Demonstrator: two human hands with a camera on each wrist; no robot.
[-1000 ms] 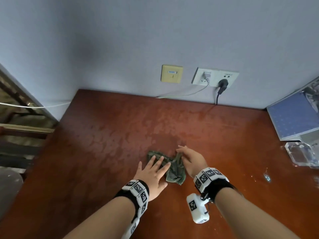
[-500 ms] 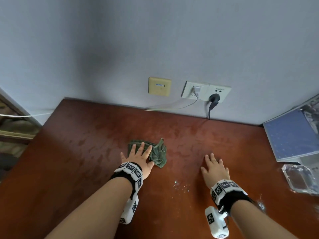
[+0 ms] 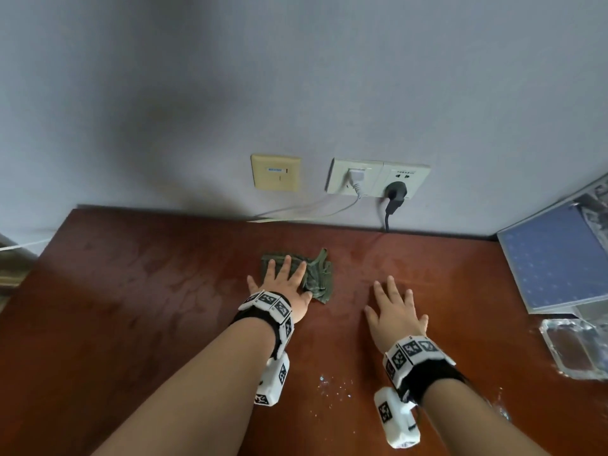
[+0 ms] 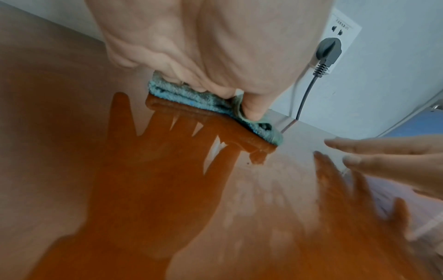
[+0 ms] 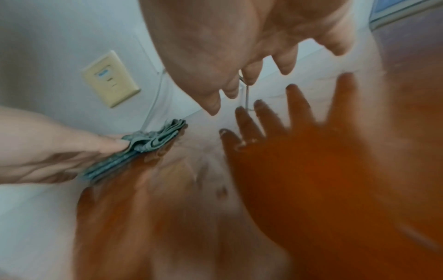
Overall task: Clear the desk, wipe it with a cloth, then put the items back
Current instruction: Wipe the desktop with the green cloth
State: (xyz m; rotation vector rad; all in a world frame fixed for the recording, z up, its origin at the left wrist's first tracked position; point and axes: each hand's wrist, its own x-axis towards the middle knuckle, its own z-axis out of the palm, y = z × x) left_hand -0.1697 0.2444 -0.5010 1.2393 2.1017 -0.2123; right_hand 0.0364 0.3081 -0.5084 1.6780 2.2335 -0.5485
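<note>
A crumpled green cloth lies on the reddish-brown desk, a little short of the wall. My left hand presses flat on the cloth with straight, spread fingers; the left wrist view shows the folded cloth under the palm. My right hand is spread flat just over the bare desk to the cloth's right, holding nothing. In the right wrist view the cloth sits at the left under the left hand's fingers, and the right fingers hover above their reflection.
A blue-patterned flat item leans at the desk's right edge, with a clear plastic case in front of it. Wall sockets with a white and a black plug sit above the desk's back edge. Small white specks lie near me.
The right hand let go of the cloth and moved right onto the bare desk. The left hand stayed flat on the cloth and pushed it a little further from me.
</note>
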